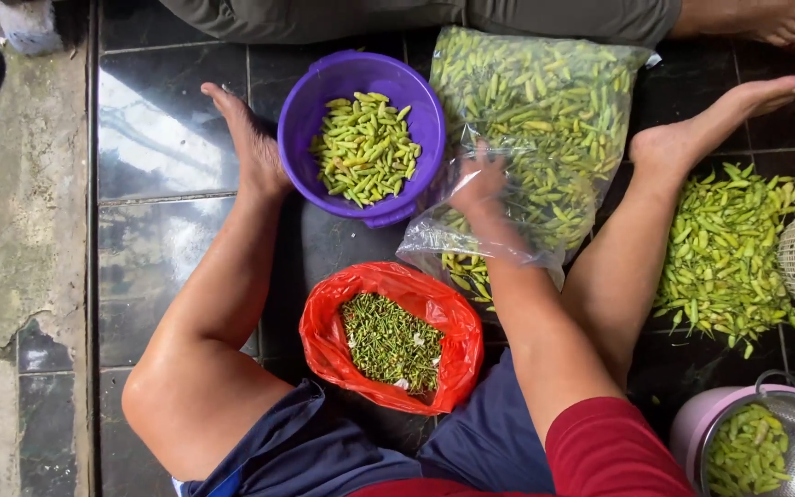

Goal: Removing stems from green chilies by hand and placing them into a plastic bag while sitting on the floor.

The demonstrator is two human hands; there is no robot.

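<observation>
Clear plastic bag (545, 101) of green chilies lies on the dark tiled floor (167, 120) at centre, its open mouth toward the near side; the right hand (478, 187) is pushed in through that mouth, seen through the film, so the grip sits among the chilies at the bag's near left corner. Fingers look loosely curled and touching chilies, but the plastic blurs them and I cannot tell whether any is pinched; the left hand is out of view. Just left of the bag stands a purple bucket (319, 92) part-filled with chilies; nearer, a red bag (324, 340) holds green stems.
</observation>
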